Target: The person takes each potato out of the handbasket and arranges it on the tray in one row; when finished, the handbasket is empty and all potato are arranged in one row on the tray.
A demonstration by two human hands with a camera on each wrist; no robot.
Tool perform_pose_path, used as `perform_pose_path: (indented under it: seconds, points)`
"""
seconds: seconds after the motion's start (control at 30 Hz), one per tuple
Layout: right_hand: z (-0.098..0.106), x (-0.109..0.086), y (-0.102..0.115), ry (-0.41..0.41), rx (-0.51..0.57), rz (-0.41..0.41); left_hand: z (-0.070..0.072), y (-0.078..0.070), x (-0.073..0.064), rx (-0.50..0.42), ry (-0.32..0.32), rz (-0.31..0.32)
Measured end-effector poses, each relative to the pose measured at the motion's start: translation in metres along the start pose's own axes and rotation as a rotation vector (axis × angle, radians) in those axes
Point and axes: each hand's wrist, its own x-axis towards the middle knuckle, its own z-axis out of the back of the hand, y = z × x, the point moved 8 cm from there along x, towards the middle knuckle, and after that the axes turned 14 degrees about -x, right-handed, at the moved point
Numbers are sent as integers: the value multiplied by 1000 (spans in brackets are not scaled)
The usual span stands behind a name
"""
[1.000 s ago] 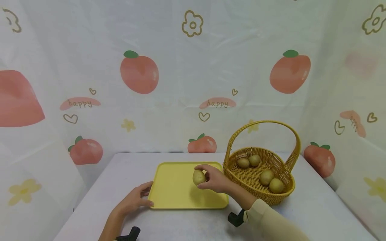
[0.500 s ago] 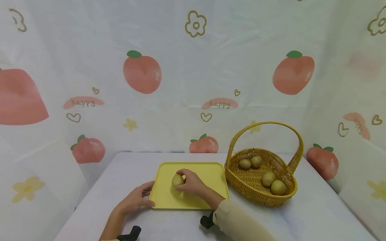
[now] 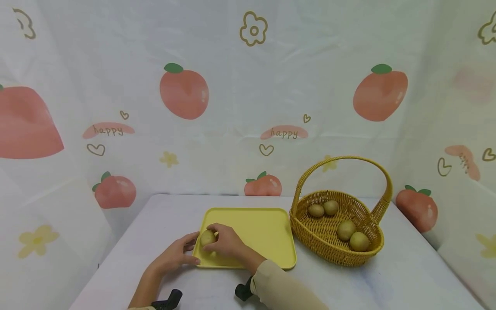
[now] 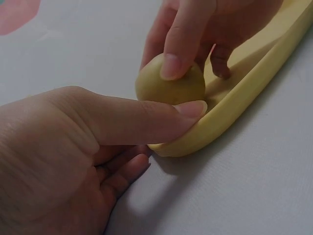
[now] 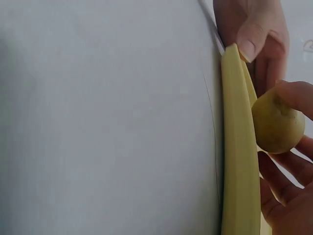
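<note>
A yellow rectangular tray (image 3: 255, 232) lies on the table. My left hand (image 3: 176, 254) holds its near left corner; the left wrist view shows the thumb (image 4: 146, 120) over the rim and fingers curled beside the edge. Above that end of the tray, my right hand (image 3: 228, 243) grips a small, smooth, round olive-yellow fruit (image 4: 168, 85) between thumb and fingers. A brownish dimple marks the fruit (image 5: 279, 125) in the right wrist view. It sits low inside the rim, right next to my left thumb.
To the tray's right stands a wicker basket (image 3: 329, 249) with a tall arched handle. Several similar round and oval fruits (image 3: 359, 241) lie in it. A white curtain (image 3: 217, 155) printed with peaches hangs behind the white table (image 3: 166, 215).
My right hand has carried the fruit leftward across the tray and lowered it toward the left end. My left hand has stayed at the tray's corner.
</note>
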Motion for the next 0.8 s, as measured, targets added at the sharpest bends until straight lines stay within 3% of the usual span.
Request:
perform_pose_path:
  seconds: [0.4,0.8]
  points:
    - [-5,-2,6,9,2,5,-1,-1,0,-18,-4,10]
    - [21,-24,-22,-8,28,32,0,-2,0,1,-1,-12]
